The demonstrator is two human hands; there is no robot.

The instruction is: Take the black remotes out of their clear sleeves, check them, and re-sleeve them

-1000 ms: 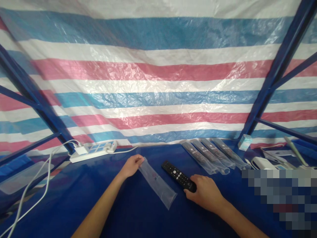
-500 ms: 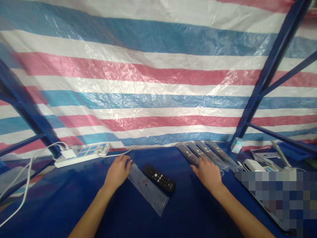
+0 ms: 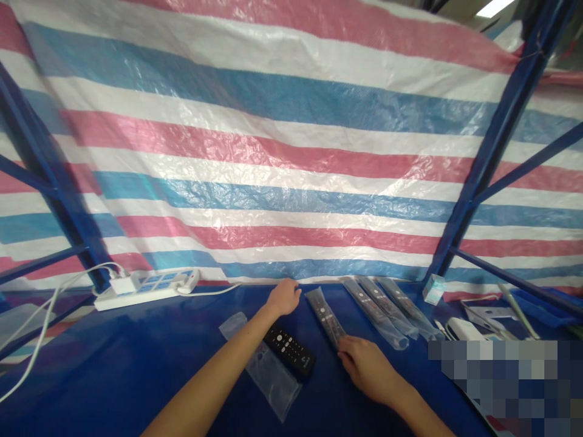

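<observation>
A bagged black remote [image 3: 324, 312] lies slanted on the blue table, its lower end gripped by my right hand [image 3: 364, 367]. My left hand [image 3: 285, 297] is just left of that remote's upper end, its fingers curled; whether they hold anything is hidden. Under and beside my left forearm are a flat clear plastic sleeve [image 3: 272, 382] and a bare black remote [image 3: 294, 352]. Three more remotes in clear sleeves [image 3: 374, 308] lie side by side at the right rear of the table.
A white power strip [image 3: 150, 290] with plugs and cables is at the back left. A small light box [image 3: 434, 289], a white adapter [image 3: 463, 329] and a blue tray [image 3: 542, 306] are at the right. Blue frame posts flank a striped sheet.
One bagged remote has come left from the row, with my right hand now on its lower end. My left hand has moved right, across the sleeve and bare remote. The view has shifted slightly.
</observation>
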